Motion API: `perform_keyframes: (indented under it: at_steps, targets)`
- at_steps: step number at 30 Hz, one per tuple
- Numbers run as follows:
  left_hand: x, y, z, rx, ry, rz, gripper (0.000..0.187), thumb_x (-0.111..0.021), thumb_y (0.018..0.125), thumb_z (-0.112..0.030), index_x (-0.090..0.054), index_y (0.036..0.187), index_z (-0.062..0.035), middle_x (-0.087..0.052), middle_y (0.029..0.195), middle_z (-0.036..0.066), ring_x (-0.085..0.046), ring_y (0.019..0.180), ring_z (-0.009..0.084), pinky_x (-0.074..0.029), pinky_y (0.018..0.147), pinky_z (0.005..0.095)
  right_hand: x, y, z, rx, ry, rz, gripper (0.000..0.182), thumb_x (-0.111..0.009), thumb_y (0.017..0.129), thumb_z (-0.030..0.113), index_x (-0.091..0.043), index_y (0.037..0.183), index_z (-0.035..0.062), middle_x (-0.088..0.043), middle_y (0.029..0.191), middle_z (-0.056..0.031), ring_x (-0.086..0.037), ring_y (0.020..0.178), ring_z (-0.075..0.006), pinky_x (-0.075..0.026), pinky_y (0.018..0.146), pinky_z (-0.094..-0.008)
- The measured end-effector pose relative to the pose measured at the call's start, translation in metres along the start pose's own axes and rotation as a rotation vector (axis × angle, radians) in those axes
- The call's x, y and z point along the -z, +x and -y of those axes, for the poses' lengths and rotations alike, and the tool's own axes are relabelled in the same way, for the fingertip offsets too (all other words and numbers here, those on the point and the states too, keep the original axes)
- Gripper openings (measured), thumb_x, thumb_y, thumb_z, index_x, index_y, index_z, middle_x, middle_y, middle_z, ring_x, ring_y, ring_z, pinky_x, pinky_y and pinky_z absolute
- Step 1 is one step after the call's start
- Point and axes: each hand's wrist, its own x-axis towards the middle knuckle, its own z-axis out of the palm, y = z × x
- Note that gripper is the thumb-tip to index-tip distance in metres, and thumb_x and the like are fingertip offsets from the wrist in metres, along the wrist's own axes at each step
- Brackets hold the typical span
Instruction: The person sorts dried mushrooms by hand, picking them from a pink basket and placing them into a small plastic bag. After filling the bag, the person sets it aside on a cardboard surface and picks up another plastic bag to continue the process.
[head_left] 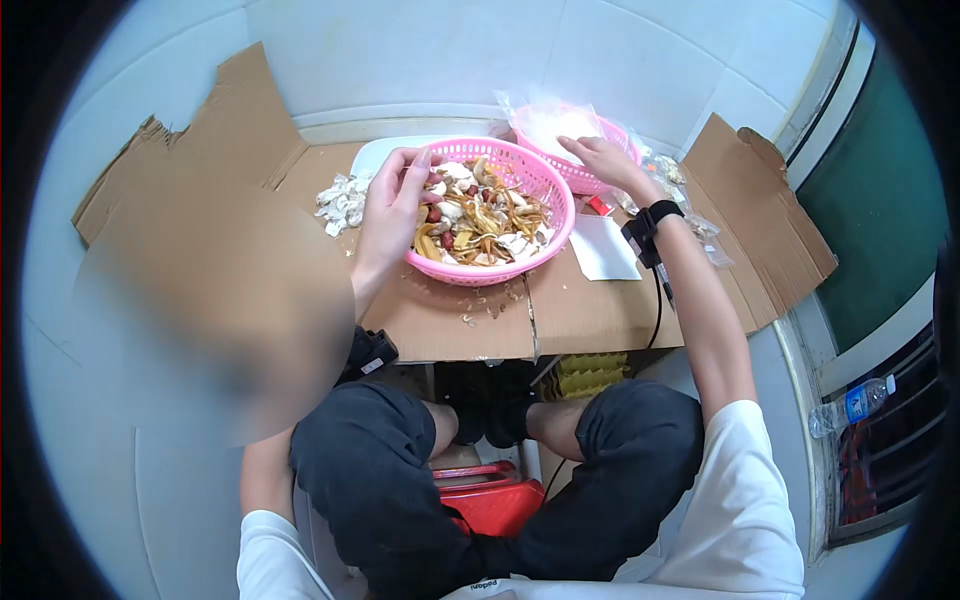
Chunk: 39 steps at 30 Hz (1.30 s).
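Note:
A pink slotted basket (562, 215) holds a mix of dried yellow-brown strips, white slices and red dates (447, 240). My left hand (395, 205) is at the basket's left rim, its fingers curled in near the thumb; anything between them is too small to make out. My right hand (605, 165) reaches over a second pink basket (590, 180) behind, fingers stretched out at the clear plastic bags (555, 125) in it. A black strap with a cable circles my right wrist.
White dried pieces (343, 203) lie left of the basket. A white paper (605, 248), a small red packet (598, 206) and several bags (665, 172) lie right. Cardboard (460, 325) covers the table, with raised flaps. A red stool (495, 505) stands below; a bottle (855, 405) is at right.

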Motion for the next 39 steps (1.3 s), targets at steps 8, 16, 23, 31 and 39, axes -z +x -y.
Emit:
perform_keyframes:
  at_steps: [8, 16, 23, 31, 39]
  targets:
    - [0.0, 0.001, 0.005, 0.008, 0.074, 0.008, 0.024, -0.057, 0.105, -0.02, -0.058, 0.119, -0.0008, -0.062, 0.115, 0.007, -0.06, 0.104, 0.0112, -0.054, 0.089, 0.0283, 0.025, -0.034, 0.06, 0.203, 0.358, -0.616, 0.049, -0.059, 0.101, 0.046, -0.073, 0.116, 0.0018, -0.076, 0.104, -0.0165, -0.072, 0.097, -0.0258, -0.055, 0.082, -0.0347]
    - [-0.009, -0.004, -0.012, -0.271, 0.558, -0.082, 0.106, -0.087, 0.079, -0.036, -0.022, 0.151, 0.0071, -0.033, 0.149, 0.027, -0.036, 0.141, 0.0349, -0.036, 0.115, 0.0453, -0.004, -0.076, 0.155, 0.427, 1.081, -0.346, 0.041, -0.055, 0.105, 0.038, -0.074, 0.115, 0.0023, -0.075, 0.098, -0.0074, -0.066, 0.084, -0.0087, -0.053, 0.071, -0.0243]
    - [-0.013, -0.007, -0.019, -0.008, -0.056, 0.09, 0.075, -0.047, 0.106, -0.045, -0.013, 0.157, -0.002, -0.029, 0.158, 0.024, -0.045, 0.14, 0.035, -0.048, 0.108, 0.0479, -0.033, -0.113, 0.155, 0.443, 1.16, -0.269, 0.033, -0.061, 0.103, 0.025, -0.067, 0.121, -0.0012, -0.072, 0.1, -0.0088, -0.068, 0.094, -0.0118, -0.054, 0.075, -0.0263]
    - [-0.001, 0.001, -0.015, 0.123, 0.007, -0.097, 0.067, -0.049, 0.106, -0.033, -0.02, 0.153, 0.0045, -0.036, 0.153, 0.025, -0.047, 0.139, 0.0319, -0.046, 0.111, 0.0397, -0.041, -0.12, 0.152, 0.402, 1.157, -0.234, 0.023, -0.062, 0.101, 0.017, -0.056, 0.114, 0.0, -0.069, 0.089, -0.0043, -0.062, 0.08, -0.0067, -0.049, 0.07, -0.0246]
    - [-0.01, -0.002, -0.024, 0.257, -0.133, -0.066, 0.065, -0.057, 0.104, -0.019, -0.019, 0.153, 0.0039, -0.064, 0.121, 0.025, -0.074, 0.083, 0.0257, -0.062, 0.073, 0.0332, -0.051, -0.114, 0.149, 0.393, 1.272, -0.347, 0.023, -0.062, 0.099, 0.013, -0.052, 0.117, 0.0018, -0.07, 0.09, -0.0058, -0.062, 0.081, -0.0062, -0.048, 0.068, -0.0224]
